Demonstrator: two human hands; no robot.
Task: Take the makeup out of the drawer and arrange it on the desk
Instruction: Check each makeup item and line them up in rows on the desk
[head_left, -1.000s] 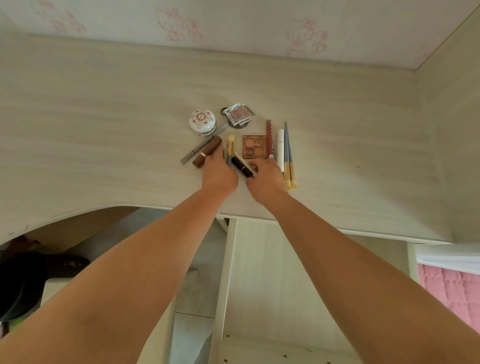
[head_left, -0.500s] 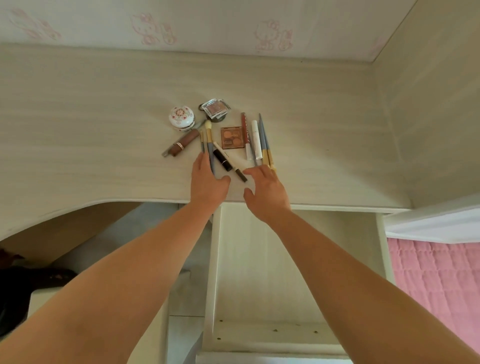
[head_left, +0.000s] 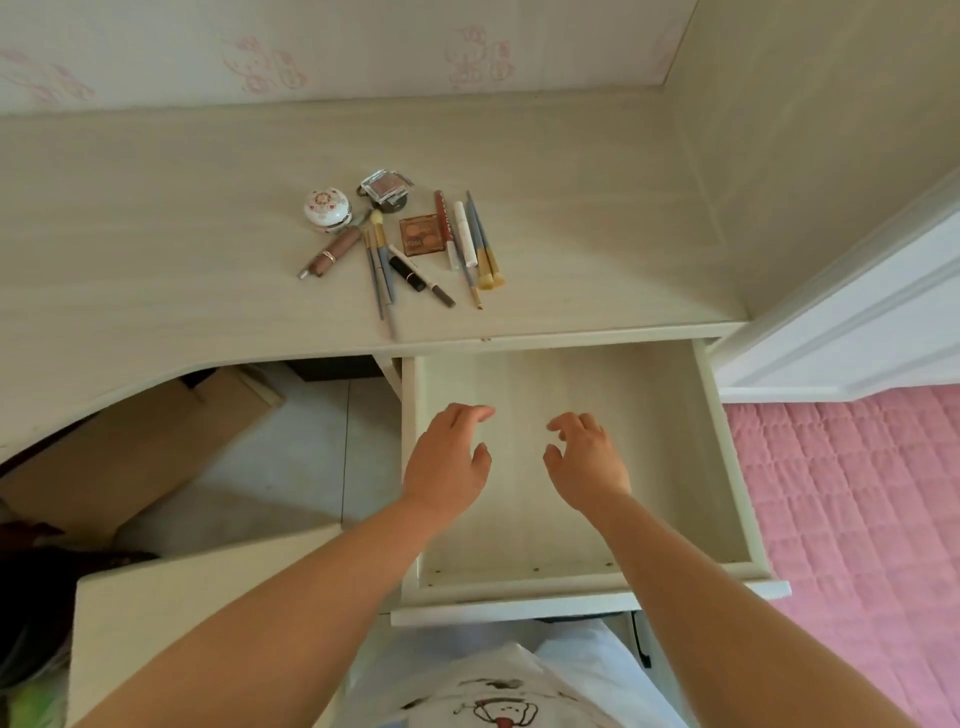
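looks like a kid's bedroom at home, pale wood desk (head_left: 156, 218), cartoon cat wallpaper (head_left: 260, 62) behind it, pink quilted bed (head_left: 857, 509) right beside, cardboard box (head_left: 156, 431) underneath

Makeup (head_left: 400, 239) lies clustered on the desk (head_left: 156, 234), behind the open drawer (head_left: 727, 467). Both hands, left (head_left: 447, 462) and right (head_left: 587, 462), hang over the drawer. A box (head_left: 130, 441) sits under the desk, left of the drawer.

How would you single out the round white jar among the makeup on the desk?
On the desk, find the makeup cluster behind the open drawer. The round white jar sits at its far left corner, the only domed item, with a red floral lid.
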